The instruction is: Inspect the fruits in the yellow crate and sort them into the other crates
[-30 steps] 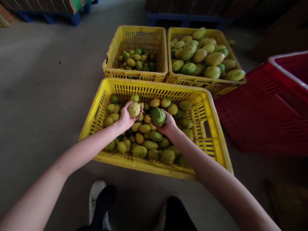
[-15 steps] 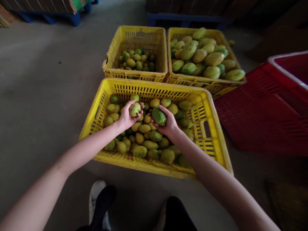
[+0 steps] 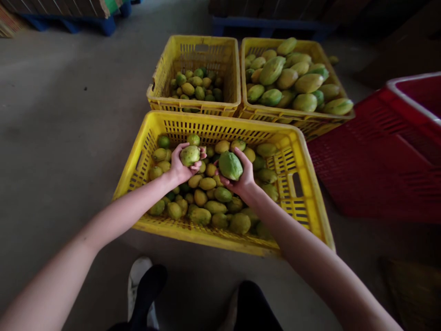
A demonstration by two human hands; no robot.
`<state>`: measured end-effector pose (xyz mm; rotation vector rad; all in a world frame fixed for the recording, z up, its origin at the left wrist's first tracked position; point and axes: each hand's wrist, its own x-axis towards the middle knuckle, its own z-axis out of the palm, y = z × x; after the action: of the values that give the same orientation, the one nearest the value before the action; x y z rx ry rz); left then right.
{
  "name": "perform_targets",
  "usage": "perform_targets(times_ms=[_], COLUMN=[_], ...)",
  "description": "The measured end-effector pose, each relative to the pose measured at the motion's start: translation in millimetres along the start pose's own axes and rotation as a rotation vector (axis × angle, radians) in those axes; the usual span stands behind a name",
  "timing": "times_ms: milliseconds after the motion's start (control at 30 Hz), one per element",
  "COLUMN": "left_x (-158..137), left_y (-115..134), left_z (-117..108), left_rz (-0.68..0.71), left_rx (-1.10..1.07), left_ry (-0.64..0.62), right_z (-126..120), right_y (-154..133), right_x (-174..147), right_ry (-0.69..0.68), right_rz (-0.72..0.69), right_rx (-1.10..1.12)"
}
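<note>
Left hand (image 3: 179,166) grips a yellow-green fruit (image 3: 189,156); right hand (image 3: 245,177) cups a darker green fruit (image 3: 230,166), fingers wrapped underneath. Fruits apart, both over the near yellow crate (image 3: 206,238), which holds loose fruits (image 3: 207,184), yellow to green. Far left crate (image 3: 163,102): small fruits, partly filled. Far right crate (image 3: 296,114): larger elongated fruits, heaped above rim. Red crate (image 3: 375,161) at right, on the floor (image 3: 69,138).

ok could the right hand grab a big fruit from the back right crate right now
Probably not without letting go first: the right hand holds a green fruit. Otherwise the way looks free, as the big fruits heap uncovered above the rim of the back right crate.
</note>
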<state>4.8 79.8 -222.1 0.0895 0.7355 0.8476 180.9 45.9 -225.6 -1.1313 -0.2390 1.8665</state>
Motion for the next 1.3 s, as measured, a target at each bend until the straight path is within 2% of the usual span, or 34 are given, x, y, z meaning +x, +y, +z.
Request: perform_targets(times_ms=[267, 367, 433, 533, 633, 733, 800, 900, 1000, 1100, 1167, 1200, 1267, 1300], left_x=[-3, -2, -1, 1, 5, 9, 9, 1, -8, -10, -3, 1, 9, 12], left_y=[0, 0, 1, 2, 1, -6, -15, -37, -60, -70, -57, -42, 1, 27], left_z=[7, 7, 6, 3, -1, -5, -8, -15, -24, -25, -9, 5, 45, 68], left_rz=[-0.031, -0.037, -0.048, -0.025, 0.038, -0.024, -0.118, -0.173, -0.205, -0.229, -0.158, -0.101, 0.068, 0.138], left_rx=[0.187, 0.253, 0.286, 0.292, 0.354, 0.619, 0.876, 1.180, 1.205, 1.229, 1.221, 1.191, 1.059, 0.976], left_ry=[-0.098, -0.182, -0.221, -0.212, -0.148, -0.090, -0.067, -0.074, -0.101, -0.044, 0.052, 0.108, 0.202, 0.207], right_z=[-1, -4, -6, -7, -10, -18, -22, -22, -17, -12, -10, -10, -12, -14], right_y=[4, 8, 10, 12, 11, 7, 0, -10, -15, -16, -17, -17, -18, -18], right_x=[0, 3, 5, 11, 18, 24, 24, 18, 11, 6, 4, 4, 5, 6], right_ry=[-0.235, -0.257, -0.234, -0.176, -0.020, 0.194, 0.269, 0.330, 0.361, 0.306, 0.229, 0.191, 0.144, 0.139], right_rz=[-0.055, -0.096, -0.089, -0.063, -0.057, -0.072, -0.087, -0.134, -0.189, -0.198, -0.161, -0.138, -0.096, -0.080], right_rx=[-0.011, 0.019, 0.021, 0.045, 0.086, 0.131, 0.186, 0.257, 0.297, 0.327, 0.358, 0.375, 0.403, 0.413])
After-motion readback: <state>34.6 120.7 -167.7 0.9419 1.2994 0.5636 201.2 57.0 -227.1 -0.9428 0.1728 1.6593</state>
